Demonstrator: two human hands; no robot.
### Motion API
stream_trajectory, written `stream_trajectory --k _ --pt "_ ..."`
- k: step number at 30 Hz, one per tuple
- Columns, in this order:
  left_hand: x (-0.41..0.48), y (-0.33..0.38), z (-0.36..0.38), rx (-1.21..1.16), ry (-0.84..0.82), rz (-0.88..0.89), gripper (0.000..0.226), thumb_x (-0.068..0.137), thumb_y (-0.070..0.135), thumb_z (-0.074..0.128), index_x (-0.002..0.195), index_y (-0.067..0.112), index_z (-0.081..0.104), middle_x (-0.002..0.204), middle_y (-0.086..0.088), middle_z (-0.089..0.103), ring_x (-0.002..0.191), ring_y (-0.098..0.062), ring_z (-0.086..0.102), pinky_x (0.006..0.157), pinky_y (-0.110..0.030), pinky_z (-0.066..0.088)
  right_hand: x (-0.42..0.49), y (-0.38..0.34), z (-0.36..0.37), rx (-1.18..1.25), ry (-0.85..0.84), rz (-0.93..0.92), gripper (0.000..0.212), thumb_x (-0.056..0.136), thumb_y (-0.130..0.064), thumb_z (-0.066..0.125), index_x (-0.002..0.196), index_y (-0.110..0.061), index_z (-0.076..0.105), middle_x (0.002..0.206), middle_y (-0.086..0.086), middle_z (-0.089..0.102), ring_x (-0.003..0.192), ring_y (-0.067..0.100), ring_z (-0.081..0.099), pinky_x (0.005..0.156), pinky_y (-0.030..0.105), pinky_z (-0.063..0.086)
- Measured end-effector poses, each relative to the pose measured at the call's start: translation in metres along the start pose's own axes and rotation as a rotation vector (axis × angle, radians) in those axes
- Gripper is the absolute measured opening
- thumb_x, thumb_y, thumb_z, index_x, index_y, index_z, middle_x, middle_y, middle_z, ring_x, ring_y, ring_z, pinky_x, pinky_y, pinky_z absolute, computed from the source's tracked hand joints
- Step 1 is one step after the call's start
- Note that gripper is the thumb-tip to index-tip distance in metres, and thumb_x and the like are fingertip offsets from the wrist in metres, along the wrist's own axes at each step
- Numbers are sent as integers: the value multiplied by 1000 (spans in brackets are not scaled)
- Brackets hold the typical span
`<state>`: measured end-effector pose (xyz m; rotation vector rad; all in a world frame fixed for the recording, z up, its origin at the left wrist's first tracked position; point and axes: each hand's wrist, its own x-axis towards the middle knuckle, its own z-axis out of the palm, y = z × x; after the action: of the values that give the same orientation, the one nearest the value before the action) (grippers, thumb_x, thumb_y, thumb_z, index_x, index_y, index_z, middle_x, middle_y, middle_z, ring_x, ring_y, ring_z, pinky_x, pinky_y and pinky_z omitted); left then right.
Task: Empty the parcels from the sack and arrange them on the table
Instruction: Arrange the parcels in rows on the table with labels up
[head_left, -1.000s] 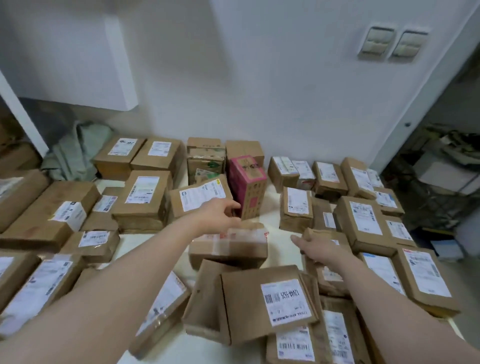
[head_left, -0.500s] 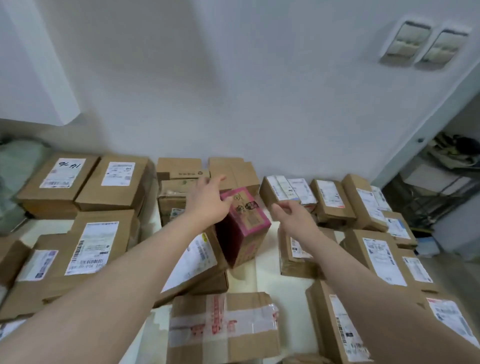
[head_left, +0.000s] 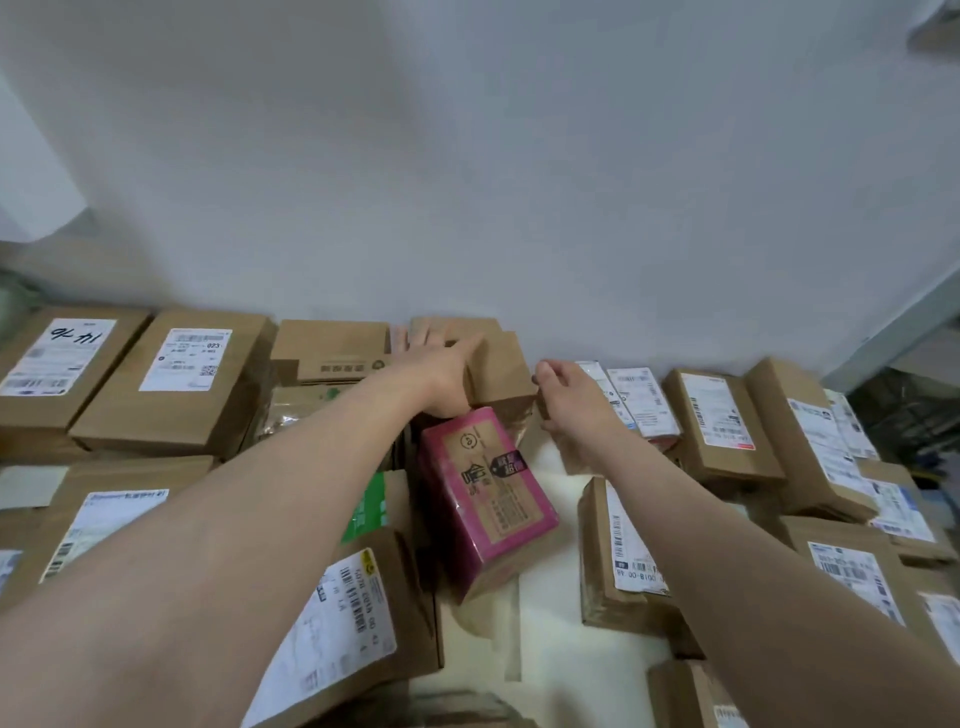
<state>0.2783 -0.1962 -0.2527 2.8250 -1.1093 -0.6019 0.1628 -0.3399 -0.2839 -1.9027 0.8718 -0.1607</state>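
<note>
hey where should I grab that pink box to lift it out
Grip the pink box across its two long sides, coming from above. It stands tall with its top face free; brown parcels crowd its left, so pinch near the top, where both sides are probably reachable.

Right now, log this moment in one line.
left hand: on plain brown cardboard box at wall | right hand: at its right edge | pink printed box: untouched
</note>
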Motion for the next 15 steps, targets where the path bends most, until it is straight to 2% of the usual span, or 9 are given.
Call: stream_trajectory --k 3,6,9,12,15 --pt "0 -5 7 41 9 -15 101 79 27 63 155 35 -3 156 -14 17 147 -33 10 120 -52 -4 2 10 -8 -89 -16 1 38 97 -30 45 133 -22 53 123 -6 60 108 18 59 100 42 48" --pt "-12 -7 8 91 -51 52 113 74 47 74 154 36 -4 155 -13 18 145 -33 15 121 -47 -1 0 21 -12 -171 -20 11 39 96 -25 50 134 -18 54 127 -3 60 113 18 57 104 36 44" --pt "-28 -5 7 100 -118 122 122 65 50 82 154 35 0 152 -9 22 143 -31 19 121 -47 -1 -6 27 -8 -56 -4 56 36 96 -27 53 131 -19 56 126 -1 61 105 21 60 95 41 52" --pt "-38 -5 0 93 -232 148 126 59 55 84 154 34 3 152 -7 24 143 -30 21 121 -48 4 -20 28 -3 -21 -52 72 32 98 -24 50 128 -16 58 118 3 63 90 18 59 73 33 55" --pt "-54 0 -9 114 -419 188 123 61 57 84 155 30 9 158 0 22 145 -23 22 120 -41 16 -36 28 -2 -53 -155 109 25 100 -30 47 108 -14 65 96 2 66 79 16 59 70 34 56"
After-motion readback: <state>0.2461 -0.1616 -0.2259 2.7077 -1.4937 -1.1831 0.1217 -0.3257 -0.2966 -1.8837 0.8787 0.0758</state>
